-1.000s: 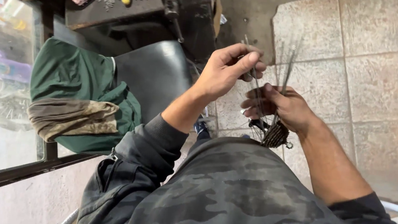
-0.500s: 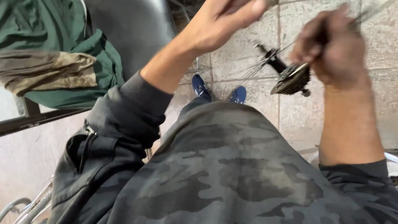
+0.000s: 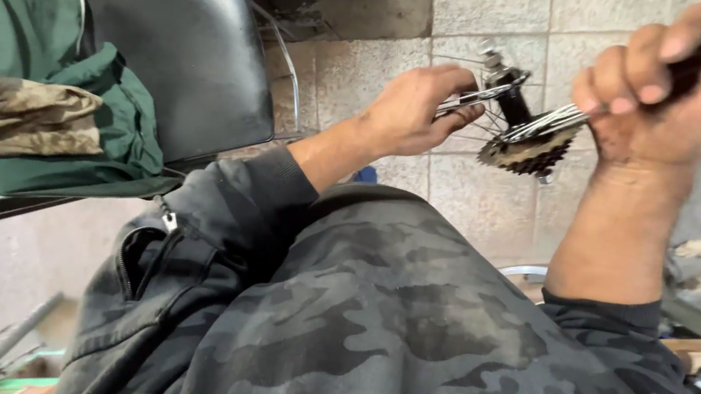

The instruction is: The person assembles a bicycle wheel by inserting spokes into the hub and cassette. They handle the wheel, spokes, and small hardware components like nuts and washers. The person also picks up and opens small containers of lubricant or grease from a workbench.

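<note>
Head: both hands grip thin metal spokes (image 3: 547, 123), toothed hub (image 3: 527, 152).

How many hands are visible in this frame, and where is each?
2. The left hand is at centre, pinching spokes beside the wheel hub. The right hand is at upper right, gripping a bundle of spokes above the toothed sprocket cluster.

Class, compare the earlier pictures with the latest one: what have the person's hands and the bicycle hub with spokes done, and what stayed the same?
The right hand has risen, lifting its bundle of spokes; the hub with sprockets, earlier hanging below both hands, now sits between them. The left hand has drawn apart to the left, keeping hold of a few spokes. Both hands still grip spokes; the black chair and green cloth are unchanged.
</note>
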